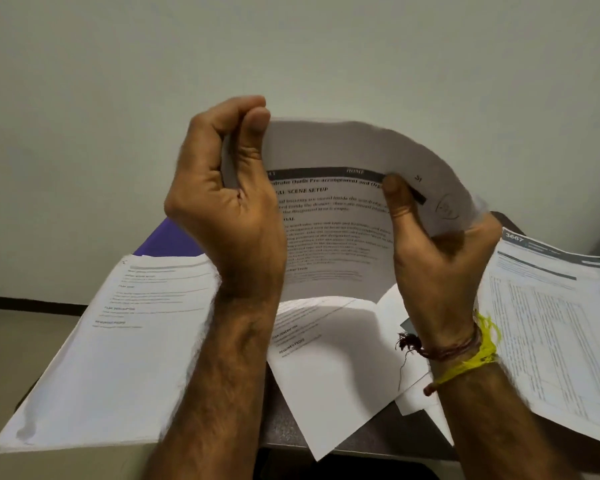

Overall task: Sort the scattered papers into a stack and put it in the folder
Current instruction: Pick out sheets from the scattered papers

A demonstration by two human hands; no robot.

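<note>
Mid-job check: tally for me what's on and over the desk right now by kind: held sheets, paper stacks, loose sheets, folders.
Sheets held in the air, bowed between left hand and right hand: 1 held sheet
Paper stack at the left: 1
Loose sheets in the middle: at least 2, overlapping
Table-printed sheet at the right: 1
Purple folder, mostly hidden: 1
Total: at least 6

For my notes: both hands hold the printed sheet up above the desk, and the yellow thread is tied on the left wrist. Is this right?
Not quite. The head view shows the yellow thread on the right wrist. Otherwise correct: the left hand and right hand hold the printed sheet up above the desk.
</note>
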